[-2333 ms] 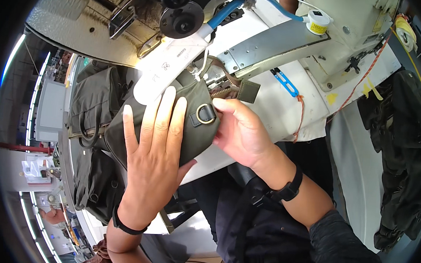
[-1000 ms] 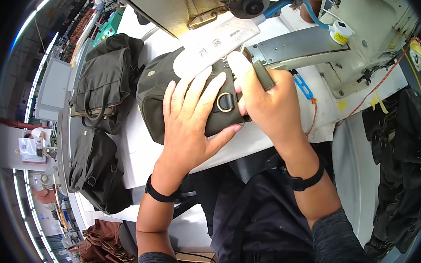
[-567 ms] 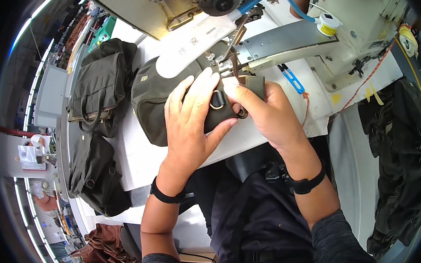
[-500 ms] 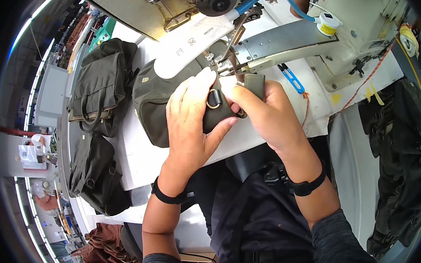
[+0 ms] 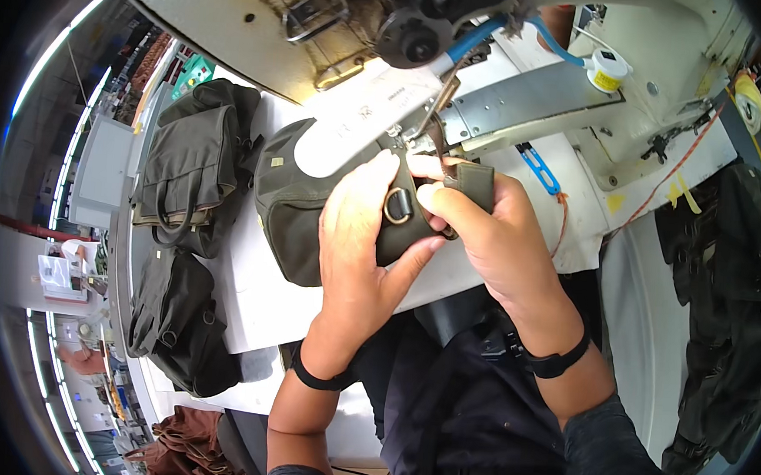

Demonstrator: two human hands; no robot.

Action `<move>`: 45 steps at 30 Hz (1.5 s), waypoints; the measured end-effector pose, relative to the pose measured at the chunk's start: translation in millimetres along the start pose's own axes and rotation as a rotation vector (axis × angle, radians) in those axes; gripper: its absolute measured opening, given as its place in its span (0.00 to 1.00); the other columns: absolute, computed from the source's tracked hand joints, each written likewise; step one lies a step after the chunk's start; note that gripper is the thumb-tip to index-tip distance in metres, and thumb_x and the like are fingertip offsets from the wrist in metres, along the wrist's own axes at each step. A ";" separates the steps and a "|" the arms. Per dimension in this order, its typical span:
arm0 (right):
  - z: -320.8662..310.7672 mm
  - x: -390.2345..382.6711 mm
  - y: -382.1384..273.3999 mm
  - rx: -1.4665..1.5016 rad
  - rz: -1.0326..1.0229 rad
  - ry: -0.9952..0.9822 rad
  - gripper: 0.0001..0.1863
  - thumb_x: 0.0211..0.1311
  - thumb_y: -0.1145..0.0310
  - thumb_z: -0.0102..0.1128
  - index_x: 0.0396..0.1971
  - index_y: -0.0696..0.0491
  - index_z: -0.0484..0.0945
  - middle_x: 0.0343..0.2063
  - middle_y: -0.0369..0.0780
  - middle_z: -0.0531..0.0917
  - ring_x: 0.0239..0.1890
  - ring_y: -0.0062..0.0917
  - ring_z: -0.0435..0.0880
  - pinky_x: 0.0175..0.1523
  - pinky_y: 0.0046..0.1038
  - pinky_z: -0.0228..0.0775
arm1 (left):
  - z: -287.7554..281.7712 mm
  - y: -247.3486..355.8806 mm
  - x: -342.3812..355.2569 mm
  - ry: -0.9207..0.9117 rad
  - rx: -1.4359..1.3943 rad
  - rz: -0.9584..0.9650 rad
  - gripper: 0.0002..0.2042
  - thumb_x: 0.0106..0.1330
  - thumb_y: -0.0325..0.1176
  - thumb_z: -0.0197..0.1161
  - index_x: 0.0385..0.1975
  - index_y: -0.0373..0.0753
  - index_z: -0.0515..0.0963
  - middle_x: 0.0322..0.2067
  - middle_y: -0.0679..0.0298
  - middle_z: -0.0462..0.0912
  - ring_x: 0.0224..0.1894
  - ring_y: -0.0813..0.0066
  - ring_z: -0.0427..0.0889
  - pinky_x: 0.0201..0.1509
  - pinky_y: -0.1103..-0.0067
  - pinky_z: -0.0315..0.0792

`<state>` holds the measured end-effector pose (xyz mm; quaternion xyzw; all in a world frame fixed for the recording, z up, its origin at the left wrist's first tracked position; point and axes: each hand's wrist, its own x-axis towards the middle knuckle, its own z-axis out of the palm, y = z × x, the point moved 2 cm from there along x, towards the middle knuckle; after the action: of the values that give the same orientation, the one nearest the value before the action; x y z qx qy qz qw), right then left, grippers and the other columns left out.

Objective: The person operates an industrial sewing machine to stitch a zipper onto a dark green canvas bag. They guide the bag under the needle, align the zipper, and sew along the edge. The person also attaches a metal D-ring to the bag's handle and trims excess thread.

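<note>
A dark olive fabric bag (image 5: 291,202) lies at the sewing machine's narrow work arm (image 5: 538,86), with a strap end reaching up to the needle area. My left hand (image 5: 354,245) rests on the bag, fingers stretched out flat and thumb spread along its near side, beside a metal D-ring (image 5: 397,206) on a short tab. Thumb and fingers of my right hand (image 5: 507,241) are closed on the bag's edge by an olive folded end (image 5: 473,184). The needle point is hidden behind the white guard plate (image 5: 361,123) and my fingers.
Two more olive bags (image 5: 189,160) (image 5: 175,321) lie on the white table at left. Blue thread snips (image 5: 538,169) lie right of my right hand. Dark olive pieces (image 5: 724,319) hang at far right. Brown pieces (image 5: 189,448) sit lower left.
The whole view has shifted, so the machine, bag and hands all sit slightly lower and further right. Both hands keep about the same places on the bag.
</note>
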<state>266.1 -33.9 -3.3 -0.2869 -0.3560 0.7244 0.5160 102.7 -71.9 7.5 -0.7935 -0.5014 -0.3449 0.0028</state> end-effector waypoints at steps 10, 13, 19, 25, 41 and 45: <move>-10.3 6.4 -2.4 -0.140 0.017 0.005 0.14 0.69 0.72 0.64 0.49 0.62 0.88 0.32 0.31 0.83 0.35 0.14 0.76 0.42 0.21 0.69 | 10.7 7.6 -3.9 0.096 -0.007 -0.073 0.43 0.51 0.36 0.85 0.69 0.36 0.73 0.64 0.53 0.81 0.68 0.49 0.77 0.72 0.60 0.66; -12.1 7.1 0.1 -0.150 0.005 0.019 0.13 0.69 0.72 0.63 0.47 0.62 0.88 0.32 0.32 0.83 0.36 0.14 0.77 0.44 0.21 0.69 | 12.0 4.5 -2.1 0.106 -0.020 -0.064 0.41 0.52 0.33 0.84 0.70 0.36 0.73 0.65 0.53 0.80 0.68 0.50 0.77 0.74 0.60 0.65; -9.5 10.0 1.1 -0.084 -0.061 0.032 0.11 0.71 0.71 0.62 0.45 0.61 0.88 0.33 0.32 0.84 0.38 0.14 0.78 0.49 0.21 0.69 | 16.6 -2.8 -0.7 0.189 -0.159 -0.174 0.33 0.59 0.31 0.81 0.65 0.35 0.76 0.61 0.52 0.83 0.65 0.52 0.81 0.71 0.62 0.70; -16.1 14.7 4.6 -0.094 -0.094 0.029 0.11 0.75 0.71 0.61 0.47 0.62 0.87 0.35 0.34 0.85 0.41 0.15 0.80 0.53 0.23 0.71 | 20.8 -11.1 6.1 0.341 -0.247 -0.231 0.19 0.63 0.26 0.79 0.52 0.34 0.82 0.52 0.54 0.89 0.55 0.57 0.87 0.63 0.69 0.77; -39.3 18.8 34.2 -0.561 -0.576 -0.048 0.10 0.65 0.67 0.75 0.35 0.60 0.89 0.30 0.41 0.89 0.36 0.22 0.85 0.46 0.29 0.75 | 31.4 -2.3 4.4 0.451 -0.491 -0.372 0.07 0.68 0.21 0.74 0.41 0.32 0.83 0.53 0.50 0.87 0.52 0.70 0.87 0.56 0.76 0.82; -32.7 11.0 27.4 -0.435 -0.392 -0.073 0.08 0.66 0.69 0.74 0.34 0.60 0.88 0.29 0.38 0.89 0.34 0.18 0.84 0.44 0.26 0.74 | 22.1 0.3 9.8 0.378 -0.494 -0.393 0.06 0.70 0.22 0.72 0.42 0.32 0.83 0.54 0.52 0.86 0.50 0.75 0.86 0.55 0.79 0.82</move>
<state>273.4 -22.1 -45.1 -0.2903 -0.5700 0.5275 0.5591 117.4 -56.5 -3.8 -0.5812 -0.5365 -0.5899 -0.1627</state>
